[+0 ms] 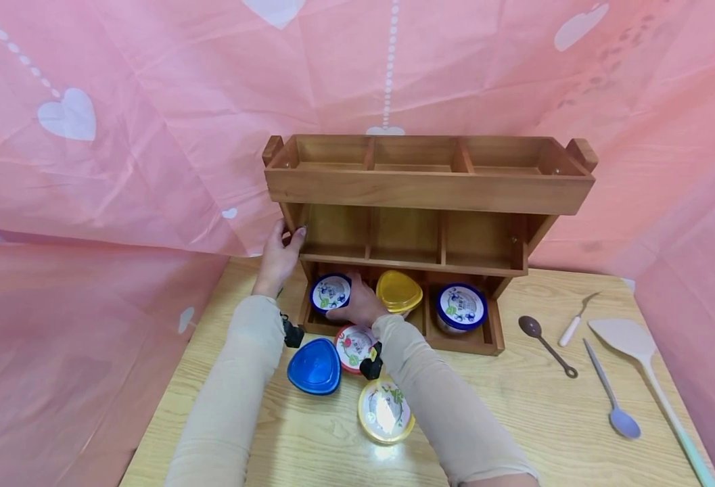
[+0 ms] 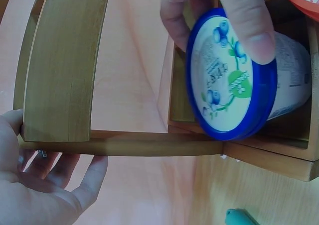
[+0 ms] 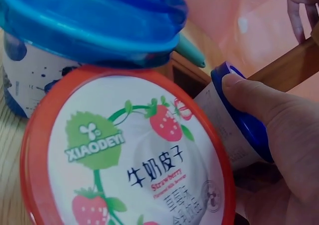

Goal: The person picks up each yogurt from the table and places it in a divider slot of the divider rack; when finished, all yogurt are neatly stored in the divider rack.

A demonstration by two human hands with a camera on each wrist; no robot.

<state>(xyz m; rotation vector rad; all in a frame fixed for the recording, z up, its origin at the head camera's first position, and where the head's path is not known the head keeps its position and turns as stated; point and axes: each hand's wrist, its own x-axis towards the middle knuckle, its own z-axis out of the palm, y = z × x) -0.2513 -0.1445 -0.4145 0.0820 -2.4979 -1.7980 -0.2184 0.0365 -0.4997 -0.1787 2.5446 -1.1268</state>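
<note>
A three-tier wooden rack (image 1: 430, 191) stands at the back of the table. My left hand (image 1: 279, 261) grips its left side, thumb in front and fingers around the edge in the left wrist view. In the bottom tier's left compartment, my right hand (image 1: 362, 304) holds a blue-lidded tub (image 1: 329, 293) with blueberries on its label, thumb on the lid's rim. The tub looks tilted in the left wrist view (image 2: 224, 78). Beside the right hand is a yellow-lidded tub (image 1: 399, 291) in the middle compartment. Another blue-lidded tub (image 1: 461, 306) sits in the right compartment.
In front of the rack stand a strawberry tub with a red lid (image 1: 354, 345), a tub with a rounded-triangle blue lid (image 1: 314, 366) and a yellow-rimmed tub (image 1: 385, 410). On the right lie a brown spoon (image 1: 532, 327), a white-handled tool (image 1: 570, 331), a grey-blue spoon (image 1: 624, 423) and a spatula (image 1: 628, 336).
</note>
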